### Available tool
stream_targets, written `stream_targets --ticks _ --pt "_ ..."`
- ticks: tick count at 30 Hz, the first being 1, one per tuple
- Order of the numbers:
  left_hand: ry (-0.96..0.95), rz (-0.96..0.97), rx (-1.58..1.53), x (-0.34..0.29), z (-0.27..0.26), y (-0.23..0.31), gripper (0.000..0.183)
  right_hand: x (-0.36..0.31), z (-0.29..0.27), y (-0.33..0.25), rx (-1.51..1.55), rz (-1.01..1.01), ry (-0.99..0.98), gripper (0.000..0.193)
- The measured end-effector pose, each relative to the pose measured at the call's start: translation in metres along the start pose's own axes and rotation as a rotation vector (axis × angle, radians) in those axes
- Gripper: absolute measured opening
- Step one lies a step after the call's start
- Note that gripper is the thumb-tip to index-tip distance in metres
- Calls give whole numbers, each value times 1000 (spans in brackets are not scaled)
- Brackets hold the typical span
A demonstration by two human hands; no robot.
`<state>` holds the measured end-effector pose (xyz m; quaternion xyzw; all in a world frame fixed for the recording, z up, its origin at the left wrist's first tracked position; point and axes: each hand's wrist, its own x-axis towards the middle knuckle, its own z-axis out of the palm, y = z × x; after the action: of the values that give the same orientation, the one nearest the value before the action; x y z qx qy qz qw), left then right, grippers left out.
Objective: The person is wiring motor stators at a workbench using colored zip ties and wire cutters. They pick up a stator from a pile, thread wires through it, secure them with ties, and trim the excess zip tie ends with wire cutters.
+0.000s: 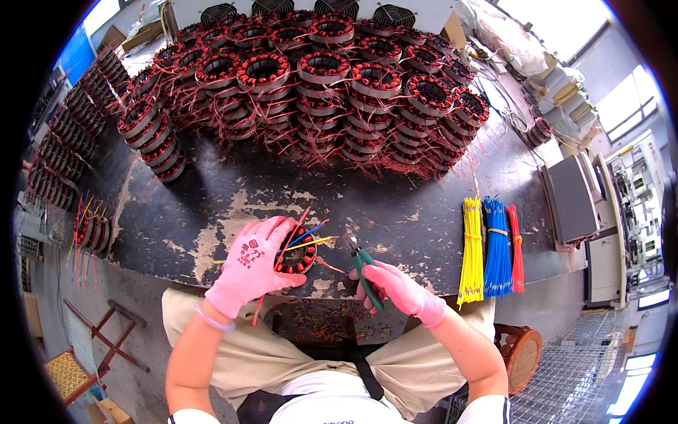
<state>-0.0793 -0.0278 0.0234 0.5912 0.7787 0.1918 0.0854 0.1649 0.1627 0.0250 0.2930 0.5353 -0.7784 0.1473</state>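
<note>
My left hand (248, 263), in a pink glove, is closed on the side of a wound motor stator (308, 260) at the table's near edge. Red, blue and yellow wires lie across this ring and stick out past my fingers: a red wire (299, 222), a blue wire (312, 231) and a yellow wire (319, 241). To the right, my gloved right hand (401, 286) grips a pair of green-handled cutting pliers (364, 258). Their metal jaws point away from me, apart from the stator. A thin reddish lead runs from the ring toward the pliers.
Stacks of wound stators (325, 106) fill the far side of the dark, worn table (424, 233). Bundles of yellow wires (472, 251), blue wires (497, 247) and red wires (516, 251) lie at the right. More stators with coloured wires (92, 232) stand at the left edge.
</note>
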Motion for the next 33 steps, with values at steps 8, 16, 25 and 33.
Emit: stream_targets --ticks 8,16,25,33 --pt "75 -212 54 -5 9 19 107 -16 -12 21 264 136 -135 56" --pt "78 -209 65 -3 8 21 102 -16 4 15 242 210 -137 54" --pt "95 -193 88 -3 12 18 101 0 6 12 191 165 -80 51" --pt "114 -181 84 -5 15 17 102 1 15 14 2 52 53 47"
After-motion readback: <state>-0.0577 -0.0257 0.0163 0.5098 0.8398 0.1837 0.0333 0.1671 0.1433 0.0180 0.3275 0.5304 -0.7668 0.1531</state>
